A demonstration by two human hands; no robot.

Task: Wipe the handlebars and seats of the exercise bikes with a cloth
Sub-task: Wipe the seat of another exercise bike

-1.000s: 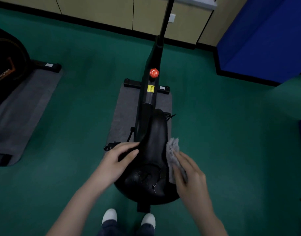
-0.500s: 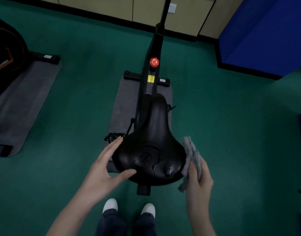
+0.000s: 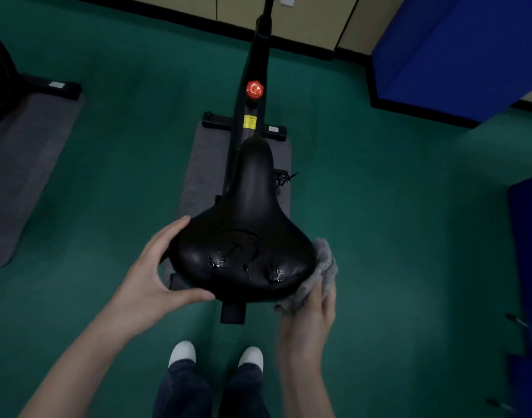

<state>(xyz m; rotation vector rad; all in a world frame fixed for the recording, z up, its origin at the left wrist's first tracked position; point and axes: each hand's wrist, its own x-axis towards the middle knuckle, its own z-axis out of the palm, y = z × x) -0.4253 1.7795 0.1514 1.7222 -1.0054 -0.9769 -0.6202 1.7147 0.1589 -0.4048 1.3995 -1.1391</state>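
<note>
Since half a second ago, the cloth (image 3: 322, 273) has been brought in against the right rear edge of the seat (image 3: 249, 230), where it is clutched in the right hand (image 3: 311, 312), whose fingers are smeared by motion blur. The seat's left rear edge is now gripped by the left hand (image 3: 150, 276), thumb laid along the back rim. The bike's post (image 3: 260, 55) is cut off by the top edge.
</note>
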